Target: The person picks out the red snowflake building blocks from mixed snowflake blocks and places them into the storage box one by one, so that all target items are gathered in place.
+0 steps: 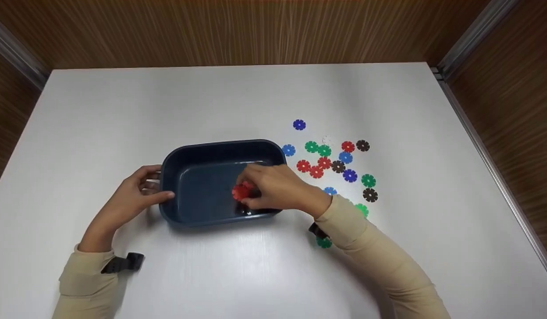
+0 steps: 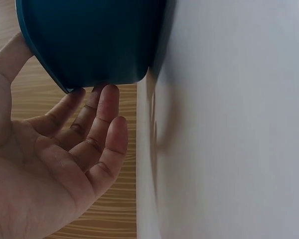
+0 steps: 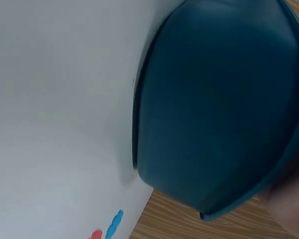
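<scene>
Head view shows a dark blue tub standing on the white desk, slightly left of centre. The right hand reaches over the tub's right wall and pinches a red notched disc between thumb and fingertips, holding it inside the tub, low over its floor. The left hand rests against the tub's left wall; in the left wrist view its fingers lie straight and relaxed, their tips touching the tub's outer wall, gripping nothing. A scatter of loose discs in red, green, blue and dark brown lies on the desk just to the right of the tub, and one green disc lies partly under the right sleeve. The right wrist view shows only the tub's outer wall close up.
</scene>
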